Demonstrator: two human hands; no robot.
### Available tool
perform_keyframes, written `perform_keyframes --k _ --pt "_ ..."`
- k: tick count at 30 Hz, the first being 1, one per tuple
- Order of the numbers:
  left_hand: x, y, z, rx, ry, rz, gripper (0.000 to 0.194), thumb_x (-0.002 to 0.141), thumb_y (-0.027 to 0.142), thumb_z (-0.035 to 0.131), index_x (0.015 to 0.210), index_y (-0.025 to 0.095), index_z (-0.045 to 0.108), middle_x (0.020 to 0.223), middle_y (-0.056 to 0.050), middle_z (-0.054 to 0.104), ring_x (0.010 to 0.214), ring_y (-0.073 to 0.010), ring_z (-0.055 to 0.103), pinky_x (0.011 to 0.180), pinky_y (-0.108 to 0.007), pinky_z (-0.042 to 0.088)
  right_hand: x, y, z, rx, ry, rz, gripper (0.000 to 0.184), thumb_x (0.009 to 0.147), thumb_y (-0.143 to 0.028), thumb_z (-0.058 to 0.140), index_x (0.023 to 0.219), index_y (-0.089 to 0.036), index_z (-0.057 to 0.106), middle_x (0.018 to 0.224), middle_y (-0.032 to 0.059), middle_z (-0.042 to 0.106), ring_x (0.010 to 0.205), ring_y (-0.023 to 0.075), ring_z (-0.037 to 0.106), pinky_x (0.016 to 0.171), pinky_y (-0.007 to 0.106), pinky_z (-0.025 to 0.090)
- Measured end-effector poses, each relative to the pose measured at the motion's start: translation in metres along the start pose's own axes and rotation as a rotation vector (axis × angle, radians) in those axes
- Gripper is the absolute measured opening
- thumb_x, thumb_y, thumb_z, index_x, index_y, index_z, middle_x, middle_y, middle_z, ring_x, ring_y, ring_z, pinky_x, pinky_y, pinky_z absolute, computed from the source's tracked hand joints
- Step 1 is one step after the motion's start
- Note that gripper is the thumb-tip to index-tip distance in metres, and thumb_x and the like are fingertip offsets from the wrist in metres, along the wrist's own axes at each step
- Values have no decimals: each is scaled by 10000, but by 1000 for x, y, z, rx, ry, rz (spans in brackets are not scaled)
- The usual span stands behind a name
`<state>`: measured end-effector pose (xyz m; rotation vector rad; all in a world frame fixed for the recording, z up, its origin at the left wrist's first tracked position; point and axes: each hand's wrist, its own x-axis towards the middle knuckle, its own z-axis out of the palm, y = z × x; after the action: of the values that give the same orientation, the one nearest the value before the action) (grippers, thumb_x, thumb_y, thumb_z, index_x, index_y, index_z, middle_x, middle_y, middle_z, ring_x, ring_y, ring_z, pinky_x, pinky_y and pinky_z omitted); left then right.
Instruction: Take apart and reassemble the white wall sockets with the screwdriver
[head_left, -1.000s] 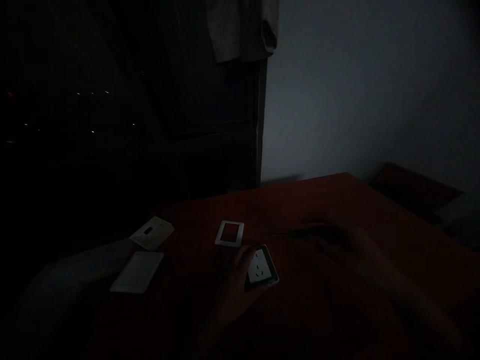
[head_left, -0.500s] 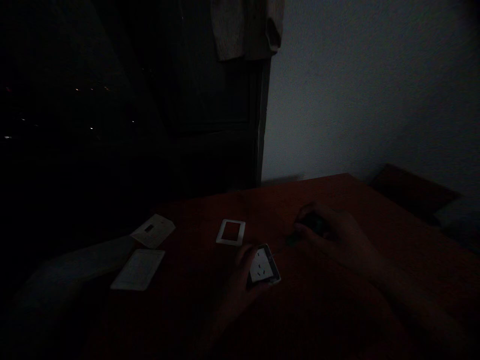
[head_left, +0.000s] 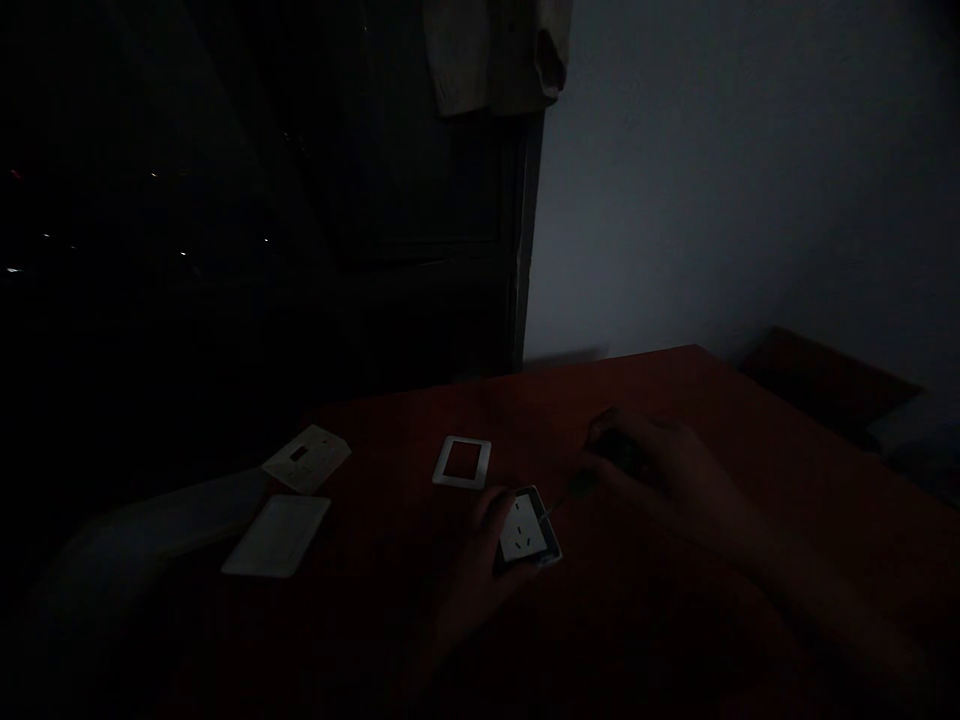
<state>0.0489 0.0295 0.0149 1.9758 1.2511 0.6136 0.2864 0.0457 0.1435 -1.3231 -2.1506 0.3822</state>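
In the dim head view, my left hand (head_left: 484,560) is closed around a wall socket (head_left: 520,530), thumb and fingers on its sides. The socket has a white slotted face and a dark inner border with a pale rim. My right hand (head_left: 652,465) grips the dark green handle of a screwdriver (head_left: 582,484). Its thin shaft points left and down, and the tip meets the socket's right edge; exact contact is too dark to tell. Just behind my left hand lies a white square frame (head_left: 462,463), flat on the table.
The reddish-brown table (head_left: 660,620) reaches a pale wall (head_left: 720,200) at the back right. On the left lie a white panel (head_left: 277,537) and a cream card-like piece with a cutout (head_left: 307,459). Cloth (head_left: 487,60) hangs above, beside a dark window.
My right hand has moved slightly left, bringing the screwdriver tip to the socket's right edge. My left hand and the socket stay almost still.
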Motion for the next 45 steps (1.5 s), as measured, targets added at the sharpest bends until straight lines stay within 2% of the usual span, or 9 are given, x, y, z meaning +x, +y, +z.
perform_keyframes --k 6,12,19,22,26,32,36,39,45 --pt "0 -2 0 -19 -7 13 703 790 340 685 1405 330 344 1487 -43 315 1339 -283 354 1103 -439 339 8 -21 -1 -187 -92 -49 176 904 -372 524 940 -201 546 794 25 669 639 144 618 539 231 394" --pt "1 -3 1 -6 -13 -17 715 776 308 693 1403 318 349 1479 -51 322 1342 -277 352 1100 -423 345 11 -37 -9 -312 -213 -35 335 789 -201 584 1111 -208 493 895 37 688 696 168 641 545 238 342" --pt "1 7 -3 -33 -14 -31 702 776 301 690 1396 322 360 1492 -40 314 1339 -277 361 1096 -425 352 13 -41 -7 -491 -190 -12 199 883 -414 522 948 -226 530 771 28 700 593 190 632 490 259 239" --pt "1 6 -3 -23 -6 -17 706 773 289 692 1395 330 360 1481 -36 334 1335 -273 372 1095 -420 355 11 -46 -8 -427 -175 -13 154 848 -307 544 965 -211 514 835 38 688 666 191 635 510 260 271" --pt "1 2 -1 5 -4 -33 705 767 293 700 1391 325 372 1479 -45 338 1333 -277 377 1099 -428 351 12 -45 -7 -283 -236 -69 286 793 -185 567 1068 -211 491 907 29 675 716 173 638 533 246 319" --pt "0 -3 0 -23 -19 -6 728 785 275 680 1417 332 322 1507 -37 286 1360 -273 328 1105 -429 339 18 -42 -1 -476 -142 -10 247 915 -410 470 1057 -217 531 831 48 698 630 202 648 496 263 278" --pt "0 -5 1 -22 -22 3 732 777 261 685 1412 334 327 1498 -43 293 1343 -264 352 1103 -430 340 19 -44 -2 -398 -153 -5 199 863 -303 513 1033 -201 526 856 50 683 656 186 634 518 263 310" --pt "0 -3 0 -24 -25 -1 711 773 263 693 1398 310 357 1484 -52 314 1334 -257 361 1106 -418 333 20 -42 -3 -283 -195 -40 307 813 -202 552 1116 -207 504 938 50 677 742 176 640 579 255 366" --pt "1 2 -2 -2 -16 -24 717 766 263 694 1399 304 361 1484 -58 324 1347 -287 346 1108 -439 327 24 -40 -2 -462 -143 20 277 918 -416 455 1090 -217 541 891 67 697 707 207 653 552 268 347"
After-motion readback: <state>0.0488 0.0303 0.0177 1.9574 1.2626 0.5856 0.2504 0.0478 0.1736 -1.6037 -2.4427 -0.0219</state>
